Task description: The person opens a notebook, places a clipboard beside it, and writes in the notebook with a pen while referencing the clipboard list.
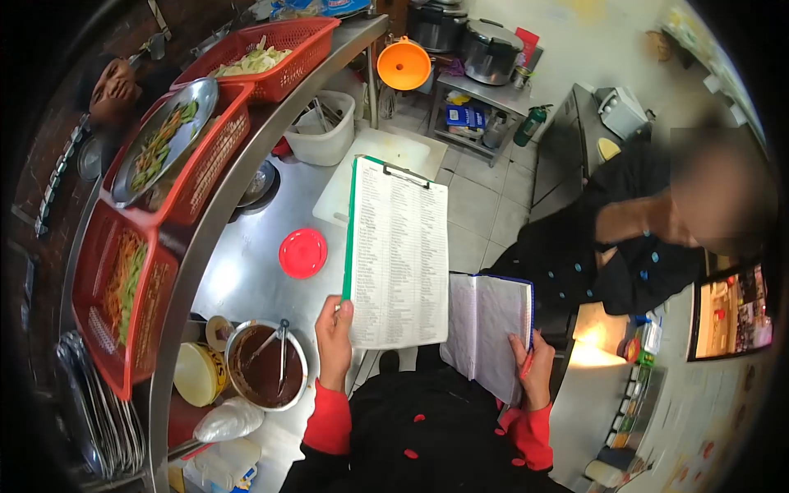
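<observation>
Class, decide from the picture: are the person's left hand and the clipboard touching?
Touching. The head view shows the left hand gripping the clipboard near its lower left corner, thumb at the edge.

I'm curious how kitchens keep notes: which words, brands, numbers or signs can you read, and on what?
Nothing can be read for certain.
White printed paper sheet on the green clipboard: columns, too small.
Open blue-edged paper notebook: faint marks, too blurred.
Round yellow tub: dark side lettering, partly turned away, unclear.
Blue rectangular package: pale lettering, too small.
Blue plastic bag at the top: markings too blurred.
</observation>
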A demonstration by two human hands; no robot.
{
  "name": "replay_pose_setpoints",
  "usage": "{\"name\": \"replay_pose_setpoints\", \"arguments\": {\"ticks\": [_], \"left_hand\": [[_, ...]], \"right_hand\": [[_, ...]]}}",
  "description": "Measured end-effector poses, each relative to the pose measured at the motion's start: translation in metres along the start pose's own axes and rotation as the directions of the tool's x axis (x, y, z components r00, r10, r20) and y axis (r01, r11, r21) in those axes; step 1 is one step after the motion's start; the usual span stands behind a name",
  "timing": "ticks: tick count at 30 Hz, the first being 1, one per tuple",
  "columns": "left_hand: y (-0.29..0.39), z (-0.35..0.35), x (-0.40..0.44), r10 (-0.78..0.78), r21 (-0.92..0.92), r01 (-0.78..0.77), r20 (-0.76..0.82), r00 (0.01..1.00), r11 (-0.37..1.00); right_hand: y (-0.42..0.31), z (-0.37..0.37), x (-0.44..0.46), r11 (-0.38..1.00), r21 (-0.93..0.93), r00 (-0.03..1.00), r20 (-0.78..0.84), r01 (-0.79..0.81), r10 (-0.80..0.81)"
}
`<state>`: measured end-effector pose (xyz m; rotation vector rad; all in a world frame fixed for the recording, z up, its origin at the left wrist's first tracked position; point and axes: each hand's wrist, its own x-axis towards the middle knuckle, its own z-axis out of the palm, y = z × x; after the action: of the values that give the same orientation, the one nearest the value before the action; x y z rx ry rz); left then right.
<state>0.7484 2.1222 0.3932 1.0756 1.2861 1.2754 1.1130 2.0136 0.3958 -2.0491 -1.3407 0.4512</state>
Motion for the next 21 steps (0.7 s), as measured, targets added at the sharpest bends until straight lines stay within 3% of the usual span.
{"name": "replay_pose_setpoints", "arguments": {"ticks": [1, 5, 7, 8, 10, 11, 14, 17, 18, 21], "left_hand": [[-0.002, 0.005, 0.008, -0.033, -0.04, 0.033, -0.001, 0.999, 0.999], [-0.009, 0.038, 0.05, -0.089, -0.027, 0.09, 0.005, 0.996, 0.996], [-0.009, 0.067, 0.086, -0.133, -0.057, 0.134, 0.015, 0.991, 0.989], [-0.016, 0.08, 0.104, -0.128, -0.056, 0.129, 0.015, 0.992, 0.99], [-0.022, 0.111, 0.146, -0.16, -0.032, 0.162, 0.041, 0.986, 0.986], [-0.026, 0.135, 0.167, -0.154, -0.095, 0.158, 0.043, 0.987, 0.983], [-0.019, 0.195, 0.24, -0.168, -0.054, 0.174, 0.095, 0.981, 0.983], [-0.012, 0.246, 0.32, -0.169, -0.027, 0.174, 0.123, 0.978, 0.984], [-0.01, 0.268, 0.347, -0.15, -0.108, 0.166, 0.142, 0.978, 0.98], [-0.003, 0.325, 0.436, -0.018, -0.083, 0.039, 0.229, 0.973, 0.996]], "right_hand": [[0.003, 0.013, 0.024, 0.997, 0.039, 0.996, -0.049, 0.073, -0.072], [0.014, 0.055, 0.124, 0.998, 0.051, 0.999, -0.002, 0.041, -0.041], [0.011, 0.075, 0.179, 0.994, -0.013, 0.993, 0.04, -0.109, 0.109], [0.015, 0.087, 0.207, 0.994, -0.009, 0.994, 0.038, -0.106, 0.106], [0.029, 0.11, 0.263, 0.997, 0.056, 0.998, -0.045, 0.046, -0.044], [0.039, 0.119, 0.288, 0.998, 0.052, 0.999, -0.027, 0.023, -0.022], [0.036, 0.115, 0.365, 0.994, 0.074, 0.995, -0.057, 0.08, -0.076], [0.017, 0.087, 0.42, 0.995, 0.099, 0.995, -0.091, -0.024, 0.033], [0.019, 0.077, 0.436, 0.991, 0.131, 0.99, -0.137, -0.012, 0.03], [0.046, 0.059, 0.477, 0.99, 0.099, 0.958, -0.256, -0.105, 0.127]]}}
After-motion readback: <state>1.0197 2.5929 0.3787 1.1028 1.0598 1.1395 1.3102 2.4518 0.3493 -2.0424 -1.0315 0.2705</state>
